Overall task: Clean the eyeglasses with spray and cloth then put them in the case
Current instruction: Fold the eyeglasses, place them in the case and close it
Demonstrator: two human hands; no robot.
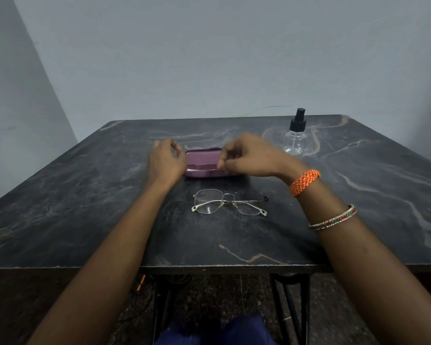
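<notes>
Eyeglasses (230, 202) look light and fragile; hold the frame bridge. Both hands (166, 159) (246, 156) hover half-curled over the case (204, 163), grasping nothing.

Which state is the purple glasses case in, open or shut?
Open: the purple case shows its lid raised behind and something white lying inside, between the left hand and right hand.

Both hands hover at the purple case (203, 162): left hand (166, 160) at its 9 o'clock end, right hand (249, 155) at 3 o'clock, fingers curled, perhaps touching it. Folded eyeglasses (230, 202) lie at the case's 6 o'clock, spray bottle (295, 135) at 2 o'clock.
</notes>
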